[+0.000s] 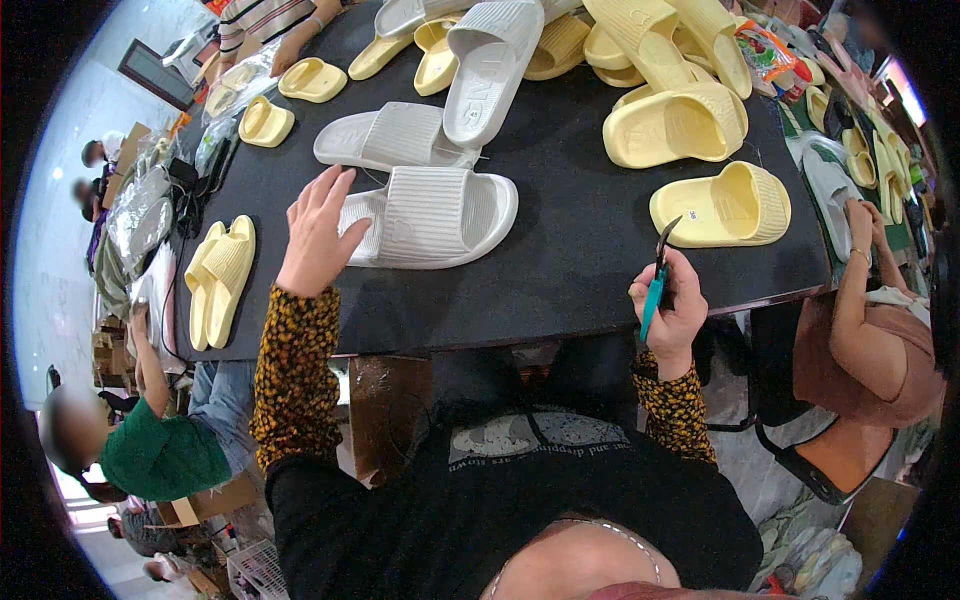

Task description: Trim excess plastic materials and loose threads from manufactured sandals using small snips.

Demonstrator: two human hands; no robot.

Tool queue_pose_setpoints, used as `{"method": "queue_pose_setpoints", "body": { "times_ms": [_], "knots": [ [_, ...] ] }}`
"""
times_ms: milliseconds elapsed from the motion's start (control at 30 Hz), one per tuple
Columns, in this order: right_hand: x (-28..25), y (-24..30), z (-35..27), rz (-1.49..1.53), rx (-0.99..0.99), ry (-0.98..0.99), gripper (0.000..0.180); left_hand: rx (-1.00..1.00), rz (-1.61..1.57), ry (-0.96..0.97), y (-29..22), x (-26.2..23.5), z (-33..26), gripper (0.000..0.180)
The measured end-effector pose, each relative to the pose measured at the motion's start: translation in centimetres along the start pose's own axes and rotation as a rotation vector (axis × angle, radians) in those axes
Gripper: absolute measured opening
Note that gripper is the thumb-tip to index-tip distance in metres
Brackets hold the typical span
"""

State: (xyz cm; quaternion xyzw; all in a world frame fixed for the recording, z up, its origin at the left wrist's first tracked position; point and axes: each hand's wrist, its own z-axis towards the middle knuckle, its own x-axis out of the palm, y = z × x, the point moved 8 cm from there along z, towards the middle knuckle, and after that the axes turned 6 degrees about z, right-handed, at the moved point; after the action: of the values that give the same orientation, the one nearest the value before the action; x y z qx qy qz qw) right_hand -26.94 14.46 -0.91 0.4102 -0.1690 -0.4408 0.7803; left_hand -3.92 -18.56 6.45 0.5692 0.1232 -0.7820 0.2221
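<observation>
On the table [575, 245], the grey slipper [430, 217], its long axis running from 9 to 3 o'clock, lies at 3 o'clock from the nearer left hand [316, 237], thumb and fingers apart, while the right hand [678, 308] clamps the snips [652, 303].

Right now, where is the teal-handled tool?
In the head view, the teal-handled tool is in the right hand, right of centre, its dark tip seen against the nearest yellow slipper.
</observation>
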Motion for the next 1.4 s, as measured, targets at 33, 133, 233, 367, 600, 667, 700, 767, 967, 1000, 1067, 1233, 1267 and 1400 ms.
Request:
{"method": "queue_pose_setpoints", "body": {
  "times_ms": [33, 133, 233, 367, 600, 667, 700, 767, 967, 1000, 1067, 1233, 1267, 1400],
  "knots": [
    [0.3, -0.2, 0.1, 0.02, 0.009, -0.004, 0.053, -0.017, 0.028, 0.043, 0.7, 1.3, 0.4, 0.07],
    [0.6, 0.9, 0.7, -0.049, -0.047, 0.044, 0.049, -0.069, -0.052, 0.018, 1.7, 2.5, 2.9, 0.076],
    [0.5, 0.5, 1.1, -0.008, -0.041, 0.03, 0.048, -0.117, -0.187, 0.016, 2.4, 4.8, 5.5, 0.08],
    [-0.1, 0.5, 1.1, -0.068, -0.046, -0.019, 0.051, -0.086, -0.332, -0.073, 2.0, 5.2, 6.8, 0.078],
    [-0.5, 1.6, 0.5, -0.066, 0.008, 0.032, 0.051, -0.144, -0.372, -0.088, -1.3, 3.2, 2.9, 0.03],
    [-0.7, 2.1, 0.5, -0.084, -0.031, 0.03, 0.052, -0.119, -0.455, -0.124, -2.0, 2.7, 2.2, 0.02],
    [-0.7, 2.3, 0.6, -0.087, -0.041, 0.02, 0.052, -0.117, -0.474, -0.158, -2.4, 2.1, 1.9, 0.018],
    [-0.5, 2.1, 0.8, -0.069, -0.017, 0.043, 0.052, -0.102, -0.499, -0.2, -3.2, 1.2, 1.5, 0.014],
    [-0.1, 2.6, 1.3, -0.097, -0.062, 0.026, 0.051, -0.111, -0.465, -0.316, -3.3, -1.6, 0.2, 0.014],
    [-0.1, 2.5, 1.5, -0.101, -0.063, 0.026, 0.051, -0.132, -0.439, -0.319, -3.0, -2.1, -0.1, 0.014],
    [0.1, 2.9, 1.7, -0.118, -0.12, 0.047, 0.05, -0.173, -0.468, -0.324, -3.2, -3.3, -0.6, 0.016],
    [0.3, 3.6, 1.9, -0.14, -0.172, 0.037, 0.049, -0.192, -0.385, -0.416, -1.8, -5.9, -3.0, 0.017],
    [0.2, 4.2, 2.1, -0.179, -0.224, 0.016, 0.049, -0.189, -0.357, -0.421, -1.4, -6.4, -3.3, 0.016],
    [0.3, 3.7, 2.0, -0.14, -0.15, 0.058, 0.05, -0.328, -0.427, -0.525, 1.9, -6.6, -4.8, 0.013]
  ]
}}
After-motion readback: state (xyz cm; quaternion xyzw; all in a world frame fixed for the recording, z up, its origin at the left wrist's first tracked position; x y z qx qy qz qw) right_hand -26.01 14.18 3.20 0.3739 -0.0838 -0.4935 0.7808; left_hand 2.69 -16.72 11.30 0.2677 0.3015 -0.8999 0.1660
